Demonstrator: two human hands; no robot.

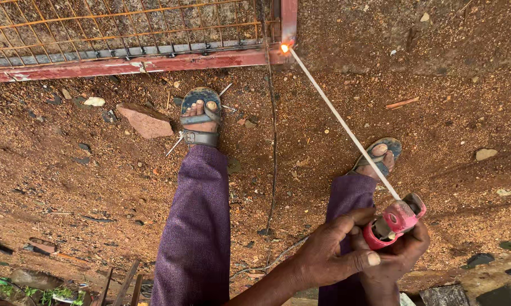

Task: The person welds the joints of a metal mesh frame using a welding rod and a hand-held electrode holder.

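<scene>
One long white welding rod (340,119) clamped in red pistol-shaped electrode holder (394,221), tip glowing far ahead of both hands at corner of red-painted steel gate frame (153,63); weld apparently under way, rod mostly unburnt. Left hand (332,255) and right hand (400,252) closed together round holder, low, between purple-trousered knees (196,226).

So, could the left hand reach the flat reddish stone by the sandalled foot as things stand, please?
Probably not without letting go: the left hand grips the red electrode holder, and the reddish stone lies well beyond the purple trouser leg.
</scene>
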